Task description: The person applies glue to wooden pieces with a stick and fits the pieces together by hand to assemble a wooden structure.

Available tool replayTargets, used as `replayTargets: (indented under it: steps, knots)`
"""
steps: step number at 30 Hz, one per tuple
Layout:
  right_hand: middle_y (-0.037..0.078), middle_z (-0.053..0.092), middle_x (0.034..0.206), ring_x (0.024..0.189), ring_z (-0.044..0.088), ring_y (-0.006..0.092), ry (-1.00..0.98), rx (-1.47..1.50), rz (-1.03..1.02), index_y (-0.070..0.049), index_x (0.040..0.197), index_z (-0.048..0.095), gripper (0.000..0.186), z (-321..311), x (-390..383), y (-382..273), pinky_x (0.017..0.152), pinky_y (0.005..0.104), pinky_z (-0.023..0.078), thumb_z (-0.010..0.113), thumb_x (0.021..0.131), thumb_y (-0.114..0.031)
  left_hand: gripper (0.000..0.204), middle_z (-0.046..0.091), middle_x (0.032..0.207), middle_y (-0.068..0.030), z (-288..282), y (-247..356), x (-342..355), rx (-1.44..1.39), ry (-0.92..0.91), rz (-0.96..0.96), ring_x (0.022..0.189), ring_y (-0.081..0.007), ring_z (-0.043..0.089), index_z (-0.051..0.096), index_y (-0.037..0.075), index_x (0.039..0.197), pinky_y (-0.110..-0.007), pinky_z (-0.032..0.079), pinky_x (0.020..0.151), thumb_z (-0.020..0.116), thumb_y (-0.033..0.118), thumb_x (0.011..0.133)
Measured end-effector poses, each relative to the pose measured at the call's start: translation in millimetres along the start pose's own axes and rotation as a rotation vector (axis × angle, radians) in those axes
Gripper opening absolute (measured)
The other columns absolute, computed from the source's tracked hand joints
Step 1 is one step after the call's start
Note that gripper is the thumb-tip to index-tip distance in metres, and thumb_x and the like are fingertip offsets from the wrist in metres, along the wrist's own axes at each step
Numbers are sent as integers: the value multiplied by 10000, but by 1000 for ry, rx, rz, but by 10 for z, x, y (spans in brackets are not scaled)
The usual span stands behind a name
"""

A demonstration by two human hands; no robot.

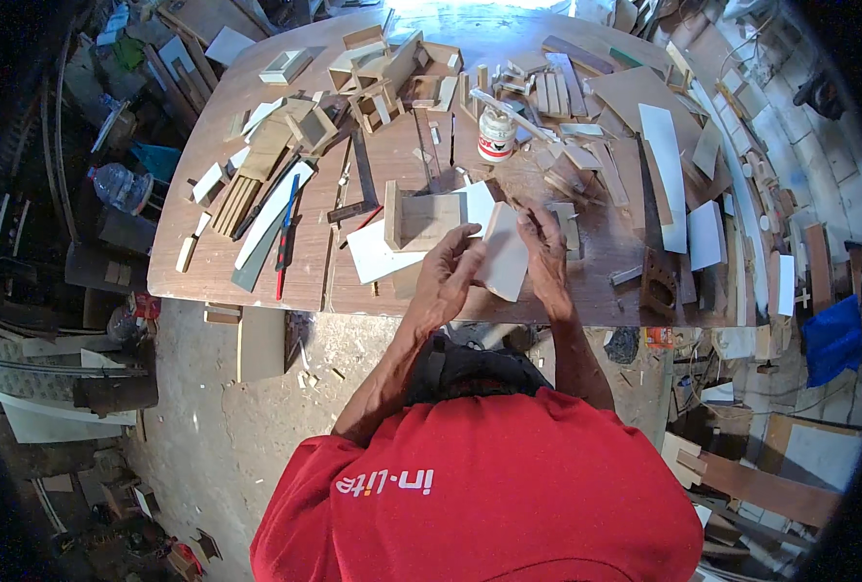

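Observation:
A pale rectangular wooden panel (505, 254) is tilted up between my two hands near the table's front edge. My left hand (447, 269) has its fingers and thumb curled at the panel's left edge. Along the right edge, my right hand (546, 250) grips the panel, its fingertips near the upper corner. Just left of the panel stands a small open wooden box frame (429, 221) with a raised end piece. Under that frame lies a white sheet (373, 257). Some fingertips are hidden behind the panel.
A glue jar (496, 134) with a stick across its top stands beyond my hands. A metal square (360, 175), a red-and-blue pen-like tool (284, 238) and wood strips (242, 199) lie left. Small boxes (378, 105) are at the back; offcuts (586, 165) crowd the right.

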State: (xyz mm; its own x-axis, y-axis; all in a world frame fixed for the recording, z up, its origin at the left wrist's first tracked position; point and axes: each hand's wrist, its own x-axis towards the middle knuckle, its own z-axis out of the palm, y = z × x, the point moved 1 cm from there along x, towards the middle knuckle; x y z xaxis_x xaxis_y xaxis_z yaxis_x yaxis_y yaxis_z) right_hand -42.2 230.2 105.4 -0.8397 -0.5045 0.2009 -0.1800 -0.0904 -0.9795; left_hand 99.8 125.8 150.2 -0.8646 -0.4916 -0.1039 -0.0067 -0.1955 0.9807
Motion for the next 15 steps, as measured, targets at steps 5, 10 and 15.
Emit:
replayTargets:
  steps: [5, 10, 15]
  knots:
    - [129, 628, 1097, 986, 587, 202, -57, -62, 114, -14, 1261, 557, 460, 85, 5, -177, 868, 343, 465, 675, 883, -248, 443, 650, 1119, -129, -110, -319, 123, 89, 73, 41, 906, -151, 622, 525, -30, 1303, -288, 538, 723, 660, 124, 911]
    - [179, 601, 1165, 1035, 591, 249, -184, -80, 227, 19, 1359, 428, 604, 148, -125, -247, 897, 370, 467, 678, 857, -206, 378, 662, 1105, -105, -194, -558, 216, -37, 140, -40, 880, -147, 643, 587, -11, 1264, -290, 575, 744, 651, 135, 922]
    - [211, 568, 1232, 1074, 587, 283, -216, -237, 199, 6, 1429, 322, 704, 169, -117, 53, 925, 384, 465, 677, 846, -170, 314, 683, 1025, -93, -226, -883, 286, -130, 198, -90, 852, -138, 639, 610, -28, 1203, -283, 558, 737, 641, 88, 913]
